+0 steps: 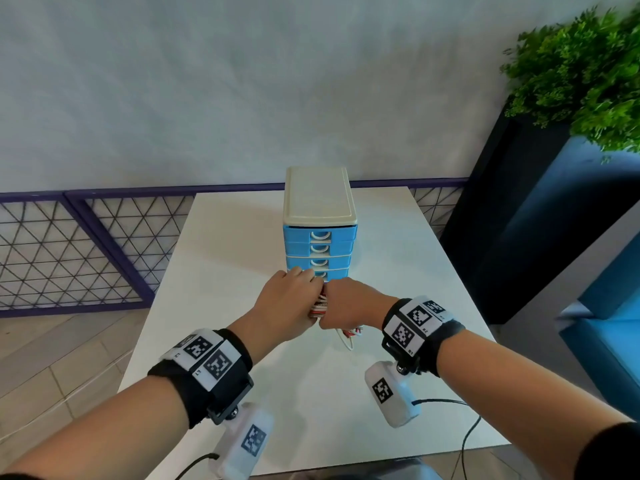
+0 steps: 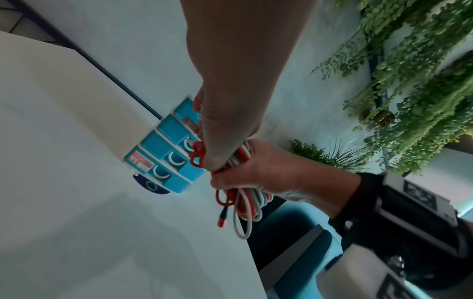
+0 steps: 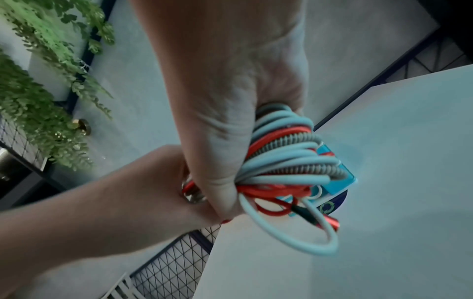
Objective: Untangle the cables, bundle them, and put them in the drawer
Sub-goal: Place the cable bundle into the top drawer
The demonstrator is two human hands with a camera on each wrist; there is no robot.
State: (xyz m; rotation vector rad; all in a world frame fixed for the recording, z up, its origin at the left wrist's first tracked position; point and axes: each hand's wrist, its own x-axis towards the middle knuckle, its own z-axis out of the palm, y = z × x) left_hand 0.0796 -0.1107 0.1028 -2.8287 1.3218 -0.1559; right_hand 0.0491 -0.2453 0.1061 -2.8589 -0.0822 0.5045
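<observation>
A bundle of red, white and grey cables (image 1: 321, 305) is held between both hands just in front of the blue drawer unit (image 1: 320, 249), above the white table (image 1: 221, 271). My left hand (image 1: 292, 294) grips the bundle's left side, fingers curled round the coils (image 2: 238, 159). My right hand (image 1: 348, 301) grips the other side, and the wrist view shows its fist closed round the coils (image 3: 284, 153). Loose loops and a red plug (image 2: 222, 219) hang below the hands. Every drawer front of the unit (image 2: 163, 153) that I can see sits flush.
The drawer unit has a cream lid (image 1: 318, 194) and stands mid-table near the far edge. A green plant (image 1: 581, 74) on a dark planter stands at the right. A purple lattice fence (image 1: 86, 251) runs along the left. Black camera leads (image 1: 467, 441) trail off the table's near edge.
</observation>
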